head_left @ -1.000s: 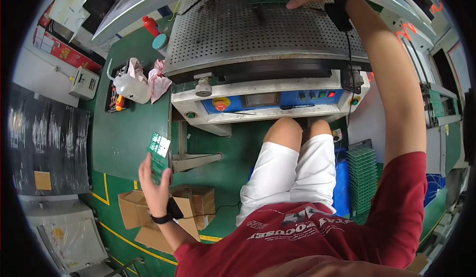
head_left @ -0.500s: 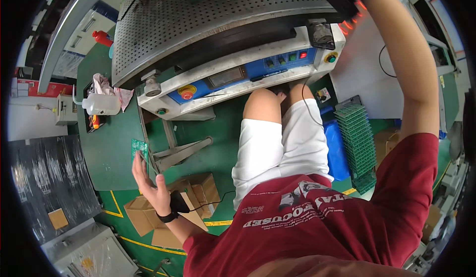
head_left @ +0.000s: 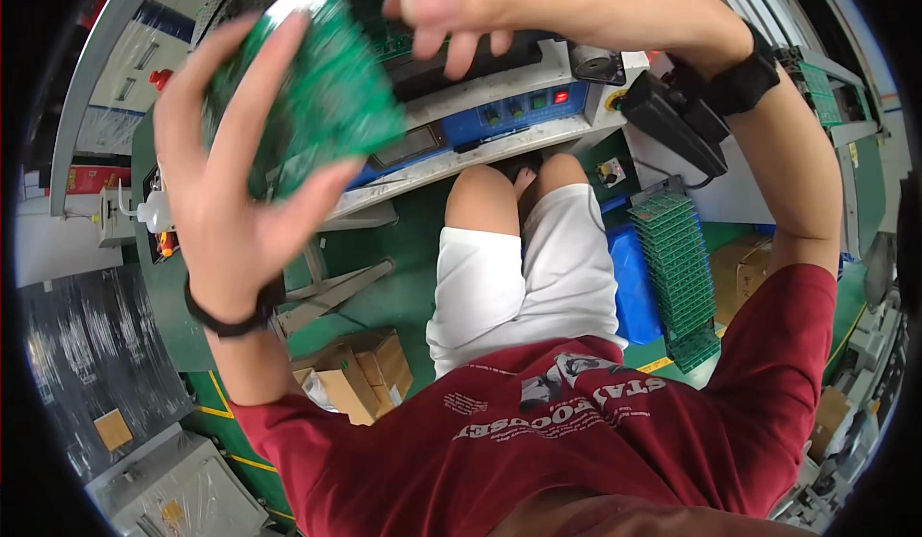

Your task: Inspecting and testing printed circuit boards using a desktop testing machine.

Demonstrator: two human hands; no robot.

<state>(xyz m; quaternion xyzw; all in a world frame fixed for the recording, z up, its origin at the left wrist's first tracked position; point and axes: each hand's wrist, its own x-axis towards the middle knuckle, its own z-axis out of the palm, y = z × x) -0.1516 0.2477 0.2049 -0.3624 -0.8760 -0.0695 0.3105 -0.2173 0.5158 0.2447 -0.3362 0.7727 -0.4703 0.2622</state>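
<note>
— Two hands are up in front of the camera, close to it. My left hand holds a green circuit board. The thumb lies on one side of the board and the long fingers go behind its other edge, so the hand is clamped on the board. The board is blurred, and I cannot read any detail on it.

— And the right hand?

— My right hand is at the top of the picture, just beside the board's upper right corner. The fingers are bent downward and a little spread. If they touch the board, I cannot tell; the picture is too blurred there. I see nothing held in this hand. On the wrist there is a black strap with a black device hanging from it.

— Where is the board compared to the machine?

— It is raised in the air, above the left part of the machine, which has a blue control panel with small buttons. My knees in white shorts are under the front edge of this machine.

— What else is around?

— On my right side, beside my leg, a stack of green boards stands next to a blue bin. On my left, brown cardboard boxes lie on the green floor. A white bottle is visible behind my left wrist.
</note>
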